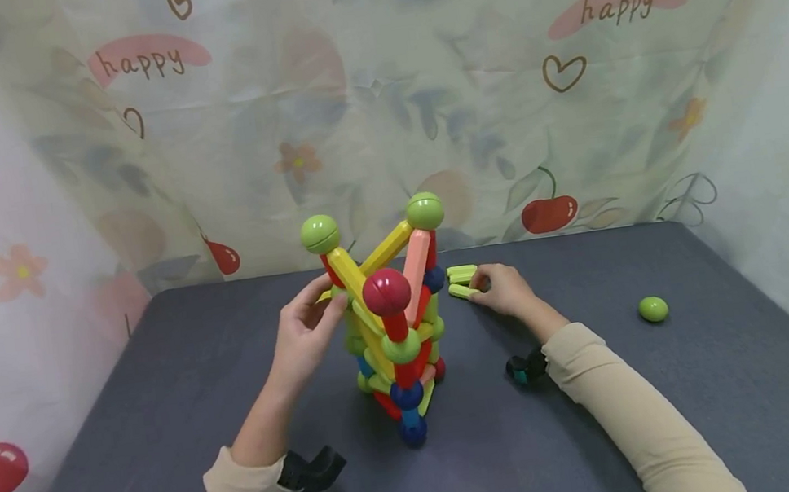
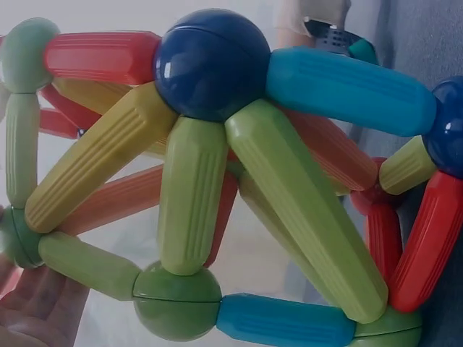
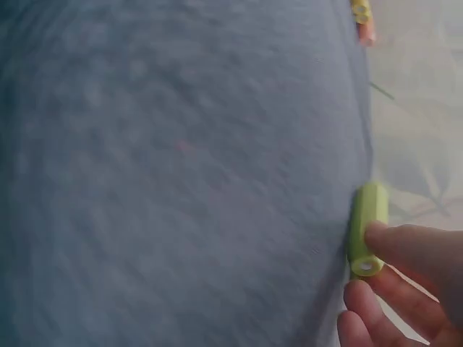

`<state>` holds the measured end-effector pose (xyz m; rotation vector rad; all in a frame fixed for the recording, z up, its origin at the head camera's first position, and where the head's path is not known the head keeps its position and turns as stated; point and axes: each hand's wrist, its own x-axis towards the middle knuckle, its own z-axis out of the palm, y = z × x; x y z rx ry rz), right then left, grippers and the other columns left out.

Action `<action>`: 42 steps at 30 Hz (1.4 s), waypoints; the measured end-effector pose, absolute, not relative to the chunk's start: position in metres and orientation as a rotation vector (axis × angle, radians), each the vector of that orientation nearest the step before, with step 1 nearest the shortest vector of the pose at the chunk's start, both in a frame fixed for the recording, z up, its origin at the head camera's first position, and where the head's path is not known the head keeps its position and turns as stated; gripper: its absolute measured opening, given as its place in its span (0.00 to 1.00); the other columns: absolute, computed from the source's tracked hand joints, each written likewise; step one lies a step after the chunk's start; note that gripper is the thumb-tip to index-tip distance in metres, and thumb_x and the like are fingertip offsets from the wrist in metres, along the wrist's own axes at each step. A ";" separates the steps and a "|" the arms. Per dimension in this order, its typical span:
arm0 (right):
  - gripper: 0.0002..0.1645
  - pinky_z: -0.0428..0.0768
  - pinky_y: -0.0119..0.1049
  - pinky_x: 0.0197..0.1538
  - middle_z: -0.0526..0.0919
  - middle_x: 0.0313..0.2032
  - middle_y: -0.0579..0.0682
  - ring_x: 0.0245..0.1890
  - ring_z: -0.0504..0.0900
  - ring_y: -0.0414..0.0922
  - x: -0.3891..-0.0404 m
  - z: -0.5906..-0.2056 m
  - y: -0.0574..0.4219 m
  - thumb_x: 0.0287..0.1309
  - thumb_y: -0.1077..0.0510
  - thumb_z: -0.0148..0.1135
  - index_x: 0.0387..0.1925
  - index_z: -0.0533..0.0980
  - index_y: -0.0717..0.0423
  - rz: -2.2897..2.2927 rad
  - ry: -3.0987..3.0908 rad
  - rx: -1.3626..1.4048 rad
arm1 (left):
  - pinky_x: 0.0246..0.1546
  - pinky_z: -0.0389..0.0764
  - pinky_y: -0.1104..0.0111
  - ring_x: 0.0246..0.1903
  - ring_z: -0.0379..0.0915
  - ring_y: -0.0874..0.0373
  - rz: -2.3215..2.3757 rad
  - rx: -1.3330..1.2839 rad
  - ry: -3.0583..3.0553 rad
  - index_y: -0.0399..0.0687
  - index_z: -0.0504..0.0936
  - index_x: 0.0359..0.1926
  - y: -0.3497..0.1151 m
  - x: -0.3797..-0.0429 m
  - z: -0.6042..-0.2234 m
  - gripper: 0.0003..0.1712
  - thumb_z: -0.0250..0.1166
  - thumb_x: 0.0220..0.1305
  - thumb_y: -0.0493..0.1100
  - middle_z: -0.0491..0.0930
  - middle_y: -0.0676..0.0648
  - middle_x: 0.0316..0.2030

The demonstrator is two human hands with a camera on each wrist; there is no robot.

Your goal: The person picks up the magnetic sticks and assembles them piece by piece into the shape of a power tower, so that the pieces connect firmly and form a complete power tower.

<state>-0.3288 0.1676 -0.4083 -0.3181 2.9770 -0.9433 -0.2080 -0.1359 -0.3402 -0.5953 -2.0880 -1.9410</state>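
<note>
A tower of magnetic rods and balls (image 1: 404, 372) stands upright on the dark table, its rods red, yellow, green, pink and blue. My left hand (image 1: 304, 331) holds its upper left side, fingers at a green ball (image 2: 22, 237) that joins several rods. Behind the tower on the right, my right hand (image 1: 507, 291) pinches a light green rod (image 3: 367, 228) between thumb and fingers. Another pair of light green rods (image 1: 462, 270) lies just beyond it. Three balls cap the tower's top: a red ball (image 1: 387, 291) in front and two green ones behind.
A loose green ball (image 1: 653, 308) lies on the right side of the table (image 1: 582, 453). The patterned cloth (image 1: 379, 116) hangs along the table's back edge. Yellow and pink rod ends (image 3: 363, 22) show at the top of the right wrist view.
</note>
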 end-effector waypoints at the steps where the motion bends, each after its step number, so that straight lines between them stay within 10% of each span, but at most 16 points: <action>1: 0.11 0.77 0.49 0.48 0.83 0.41 0.60 0.43 0.80 0.56 -0.328 -0.405 0.170 0.59 0.59 0.65 0.40 0.79 0.63 -0.981 2.966 -0.329 | 0.48 0.79 0.76 0.45 0.78 0.71 -1.947 -0.598 -2.086 0.26 0.69 0.61 -0.135 -0.209 -0.341 0.22 0.54 0.68 0.30 0.76 0.58 0.49; 7: 0.21 0.80 0.37 0.42 0.81 0.45 0.65 0.43 0.81 0.54 -0.317 -0.361 0.186 0.63 0.59 0.61 0.54 0.76 0.68 -1.398 2.832 -0.379 | 0.49 0.78 0.76 0.48 0.77 0.73 -1.990 -0.663 -2.087 0.26 0.66 0.64 -0.125 -0.210 -0.341 0.23 0.52 0.70 0.30 0.73 0.37 0.56; 13: 0.19 0.76 0.22 0.37 0.79 0.43 0.42 0.41 0.79 0.37 -0.279 -0.285 0.189 0.66 0.59 0.57 0.57 0.75 0.59 -1.949 2.540 -0.617 | 0.51 0.76 0.76 0.48 0.76 0.72 -2.045 -0.694 -2.151 0.29 0.63 0.67 -0.109 -0.211 -0.341 0.25 0.51 0.71 0.33 0.69 0.29 0.59; 18: 0.15 0.67 0.25 0.23 0.83 0.38 0.41 0.32 0.79 0.37 -0.236 -0.237 0.176 0.64 0.65 0.58 0.46 0.82 0.45 -2.235 2.321 -0.931 | 0.53 0.76 0.73 0.56 0.75 0.51 -2.054 -0.749 -2.172 0.31 0.63 0.67 -0.097 -0.210 -0.341 0.26 0.51 0.72 0.34 0.69 0.31 0.61; 22: 0.14 0.75 0.25 0.30 0.83 0.38 0.44 0.31 0.79 0.39 -0.213 -0.220 0.162 0.61 0.68 0.60 0.48 0.81 0.58 -2.092 2.437 -1.135 | 0.56 0.76 0.68 0.59 0.71 0.39 -2.050 -0.797 -2.154 0.32 0.65 0.66 -0.092 -0.209 -0.340 0.24 0.52 0.72 0.35 0.69 0.32 0.62; 26: 0.16 0.78 0.26 0.35 0.82 0.40 0.42 0.34 0.79 0.40 -0.206 -0.219 0.150 0.56 0.73 0.60 0.48 0.78 0.70 -1.862 2.635 -1.237 | 0.59 0.74 0.60 0.61 0.69 0.41 -2.070 -0.796 -2.154 0.34 0.64 0.66 -0.092 -0.208 -0.338 0.24 0.51 0.72 0.36 0.68 0.33 0.63; 37: 0.14 0.71 0.29 0.27 0.80 0.41 0.52 0.25 0.72 0.43 -0.209 -0.233 0.143 0.58 0.70 0.61 0.47 0.80 0.65 -1.787 2.732 -1.133 | 0.62 0.71 0.60 0.55 0.75 0.56 -2.167 -0.791 -1.890 0.34 0.66 0.66 -0.084 -0.208 -0.309 0.44 0.55 0.64 0.65 0.75 0.33 0.58; 42: 0.14 0.71 0.29 0.27 0.81 0.39 0.48 0.25 0.72 0.43 -0.209 -0.235 0.142 0.58 0.69 0.61 0.46 0.81 0.64 -1.815 2.729 -1.134 | 0.52 0.78 0.69 0.40 0.77 0.63 -2.189 -0.684 -1.884 0.34 0.72 0.62 -0.078 -0.210 -0.301 0.29 0.56 0.69 0.51 0.83 0.49 0.44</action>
